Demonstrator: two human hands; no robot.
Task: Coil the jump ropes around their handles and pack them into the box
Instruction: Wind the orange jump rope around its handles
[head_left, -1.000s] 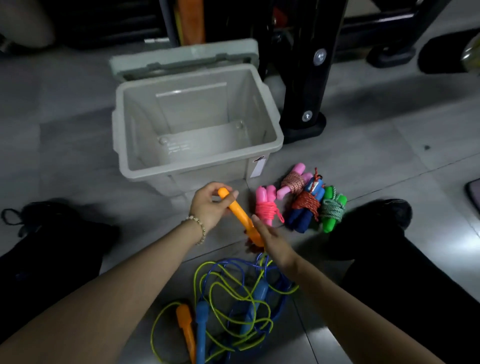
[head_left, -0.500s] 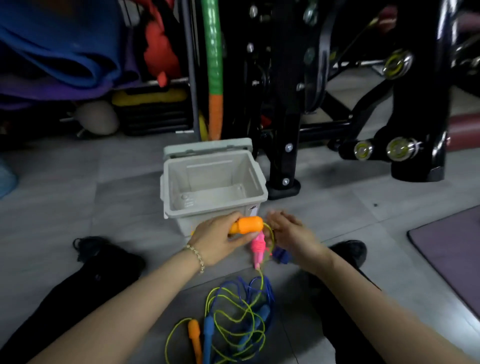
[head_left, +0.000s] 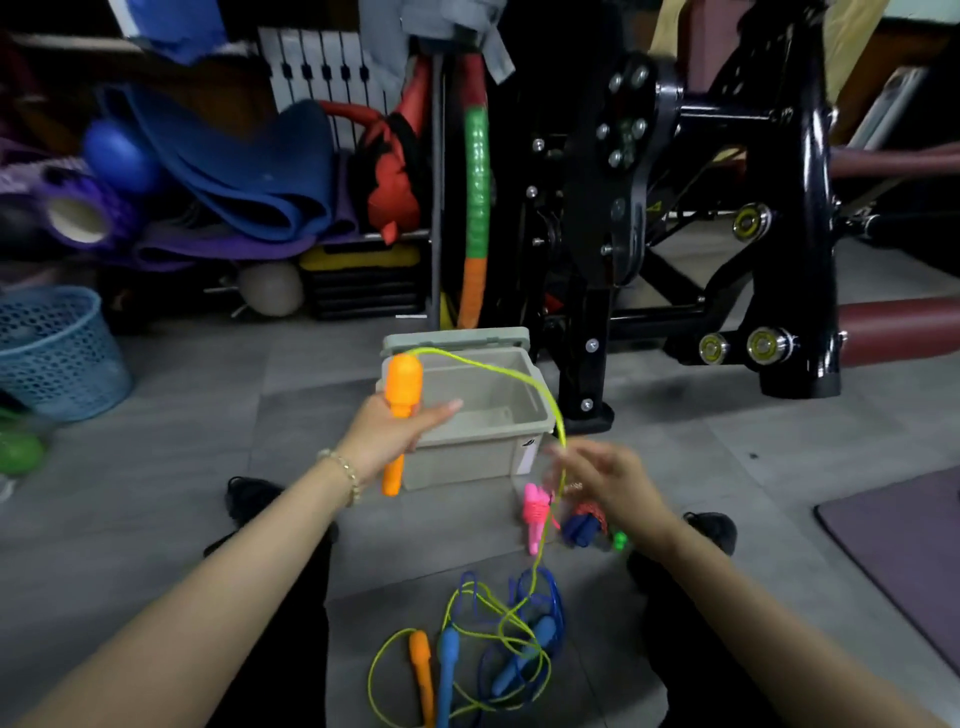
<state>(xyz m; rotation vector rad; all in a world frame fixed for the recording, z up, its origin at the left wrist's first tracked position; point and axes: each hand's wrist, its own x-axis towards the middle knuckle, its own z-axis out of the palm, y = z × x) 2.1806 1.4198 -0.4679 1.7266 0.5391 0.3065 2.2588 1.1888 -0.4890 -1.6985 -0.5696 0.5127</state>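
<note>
head view, looking down at a grey tiled floor (head_left: 182, 467) in a cluttered exercise storage room. the left hand (head_left: 400, 434) gripped an orange handle (head_left: 401, 387) upright in front of the open grey box (head_left: 524, 447), thumb around it and fingers stretched out. a yellow-green rope (head_left: 498, 370) arced from the handle's top over the box and down past the right hand (head_left: 608, 480). that hand was blurred with loosely spread fingers, and whether it pinched the rope could not be told. the box lid (head_left: 457, 340) stood just behind the box.

beside the box's right front corner lay coiled ropes: a pink bundle (head_left: 535, 512), a blue bundle (head_left: 582, 527) and a green handle tip (head_left: 619, 541), partly hidden by the right hand. near the bottom edge of the floor, a loose tangle held a second orange handle (head_left: 422, 670) and blue handles (head_left: 447, 660).

a black machine frame (head_left: 587, 312) stood right behind the box. a blue basket (head_left: 57, 353) sat at the floor's left edge, rolled mats (head_left: 249, 171) were piled at the back left, a green and orange hoop (head_left: 475, 208) leaned behind the box, and a purple mat (head_left: 909, 540) lay at the right edge.
</note>
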